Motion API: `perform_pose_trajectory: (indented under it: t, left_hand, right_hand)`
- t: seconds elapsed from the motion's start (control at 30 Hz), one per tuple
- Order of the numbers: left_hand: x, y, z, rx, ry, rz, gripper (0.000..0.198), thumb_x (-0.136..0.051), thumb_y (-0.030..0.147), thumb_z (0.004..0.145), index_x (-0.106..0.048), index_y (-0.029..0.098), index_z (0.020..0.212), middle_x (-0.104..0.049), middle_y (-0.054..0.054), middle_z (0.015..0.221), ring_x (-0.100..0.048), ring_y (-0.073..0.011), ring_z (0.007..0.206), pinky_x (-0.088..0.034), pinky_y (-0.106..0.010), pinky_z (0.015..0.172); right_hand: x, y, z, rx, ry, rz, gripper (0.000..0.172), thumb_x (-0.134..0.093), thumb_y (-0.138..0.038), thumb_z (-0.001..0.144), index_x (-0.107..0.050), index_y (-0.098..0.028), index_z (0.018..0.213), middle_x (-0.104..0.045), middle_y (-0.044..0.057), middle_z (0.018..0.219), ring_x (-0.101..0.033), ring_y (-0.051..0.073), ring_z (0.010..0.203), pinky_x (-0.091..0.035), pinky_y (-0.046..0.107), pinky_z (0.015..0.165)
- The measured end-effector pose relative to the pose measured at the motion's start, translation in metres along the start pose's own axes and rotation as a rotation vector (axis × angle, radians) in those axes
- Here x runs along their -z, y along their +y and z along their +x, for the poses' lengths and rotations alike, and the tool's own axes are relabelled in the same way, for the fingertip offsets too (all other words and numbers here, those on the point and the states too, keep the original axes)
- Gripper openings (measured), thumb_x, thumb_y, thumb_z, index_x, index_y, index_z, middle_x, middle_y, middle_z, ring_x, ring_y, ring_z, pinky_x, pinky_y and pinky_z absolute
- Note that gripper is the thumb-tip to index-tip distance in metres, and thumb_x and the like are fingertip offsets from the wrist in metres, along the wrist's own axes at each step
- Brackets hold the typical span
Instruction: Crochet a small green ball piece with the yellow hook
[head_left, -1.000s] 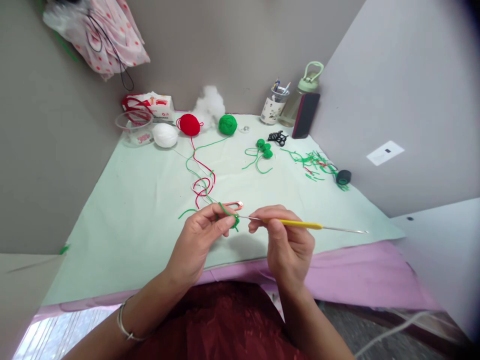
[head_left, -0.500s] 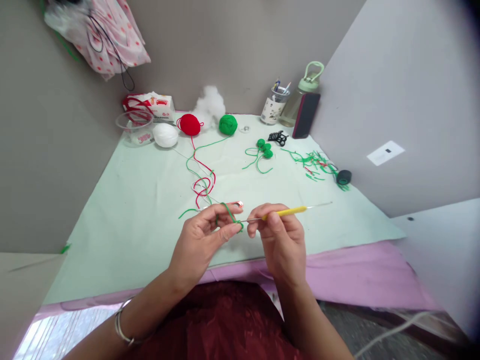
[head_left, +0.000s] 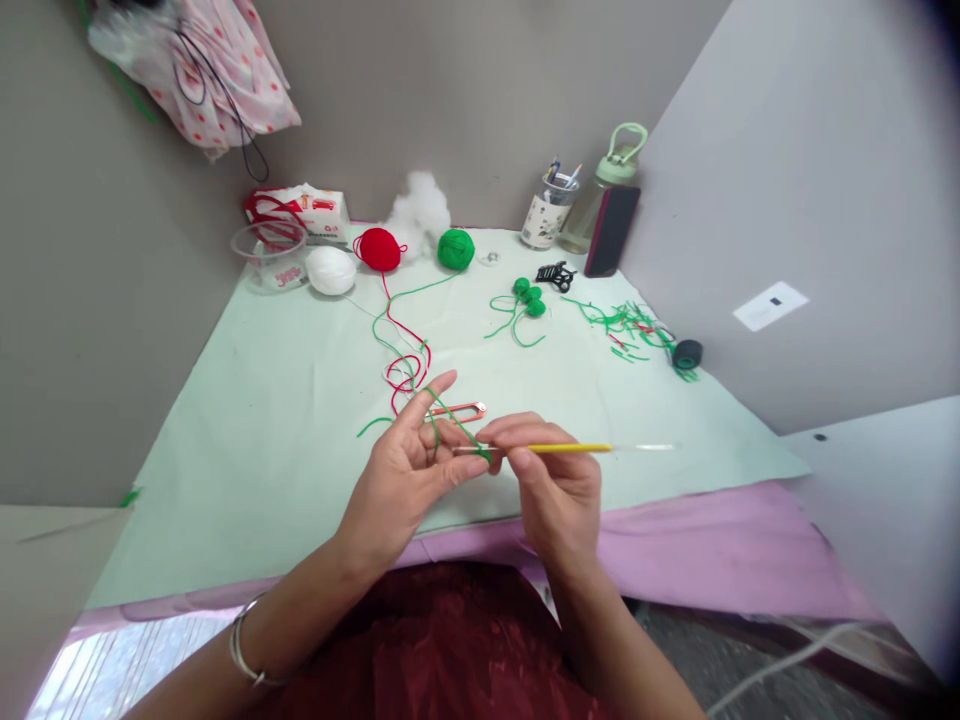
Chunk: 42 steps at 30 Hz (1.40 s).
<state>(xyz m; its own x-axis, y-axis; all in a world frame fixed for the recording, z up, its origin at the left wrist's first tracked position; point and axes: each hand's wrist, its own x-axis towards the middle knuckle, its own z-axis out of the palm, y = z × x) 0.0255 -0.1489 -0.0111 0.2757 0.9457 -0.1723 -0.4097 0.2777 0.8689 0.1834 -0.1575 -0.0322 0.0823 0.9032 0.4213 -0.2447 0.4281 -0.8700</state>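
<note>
My left hand (head_left: 405, 465) pinches a small piece of green crochet (head_left: 485, 455) between thumb and fingers. Green yarn (head_left: 454, 413) runs from that piece up over my raised left index finger. In my right hand (head_left: 559, 485) is a yellow-handled crochet hook (head_left: 570, 448), held level, its metal tip pushed through at the green piece and reaching over the left fingers. Orange thread snips (head_left: 469, 411) lie on the table just beyond my hands. The green strand leads back toward a green yarn ball (head_left: 456, 250).
Red (head_left: 379, 249) and white yarn balls (head_left: 331, 271) sit at the back beside white stuffing (head_left: 420, 210). Green crocheted balls (head_left: 531, 297) and yarn scraps (head_left: 626, 322) lie to the right. A phone (head_left: 612, 232) leans on a bottle (head_left: 589, 205) near a pen cup (head_left: 550, 212).
My left index finger has lifted, stretching the yarn. My right hand has moved slightly left and levelled the hook, whose tip now passes further beyond the green piece. The snips show more.
</note>
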Motion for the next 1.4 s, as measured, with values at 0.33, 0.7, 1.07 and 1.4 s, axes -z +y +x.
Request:
perform_pose_trajectory:
  t: [0.33, 0.7, 1.07, 1.4]
  left_hand:
    - [0.000, 0.000, 0.000, -0.049, 0.059, 0.072, 0.072, -0.090, 0.027, 0.082, -0.059, 0.025, 0.147, -0.067, 0.003, 0.087, -0.060, -0.0143, 0.083, -0.047, -0.028, 0.078]
    - [-0.003, -0.001, -0.004, -0.232, 0.157, 0.305, 0.056, -0.082, 0.021, 0.086, -0.065, 0.025, 0.139, -0.066, 0.003, 0.086, -0.060, -0.0136, 0.079, -0.050, -0.030, 0.086]
    - [-0.007, 0.005, -0.003, 0.144, -0.009, -0.169, 0.064, -0.093, 0.031, 0.077, -0.070, 0.017, 0.135, -0.062, 0.006, 0.075, -0.039, -0.0041, 0.053, -0.048, -0.023, 0.064]
    - [-0.008, 0.001, 0.000, -0.043, 0.009, -0.066, 0.047, -0.091, 0.021, 0.081, -0.077, 0.025, 0.125, -0.072, 0.001, 0.091, -0.064, -0.0117, 0.081, -0.051, -0.022, 0.077]
  right_hand:
    - [0.001, -0.002, 0.004, -0.098, 0.073, 0.134, 0.015, -0.068, -0.032, 0.103, -0.080, -0.027, 0.097, -0.082, 0.000, 0.091, -0.069, 0.009, 0.065, -0.057, 0.022, 0.064]
    - [0.006, -0.007, -0.005, 0.247, -0.011, -0.340, 0.023, -0.055, -0.016, 0.107, -0.074, -0.026, 0.116, -0.079, 0.003, 0.100, -0.073, 0.015, 0.082, -0.062, 0.032, 0.074]
    - [0.005, -0.001, -0.013, 0.575, -0.046, -0.826, 0.035, -0.066, -0.010, 0.099, -0.077, -0.032, 0.124, -0.076, 0.005, 0.108, -0.075, 0.021, 0.100, -0.065, 0.033, 0.078]
    - [-0.007, -0.004, 0.000, 0.150, 0.031, -0.236, 0.019, -0.064, -0.023, 0.104, -0.082, -0.030, 0.108, -0.080, 0.004, 0.097, -0.074, 0.020, 0.090, -0.062, 0.036, 0.076]
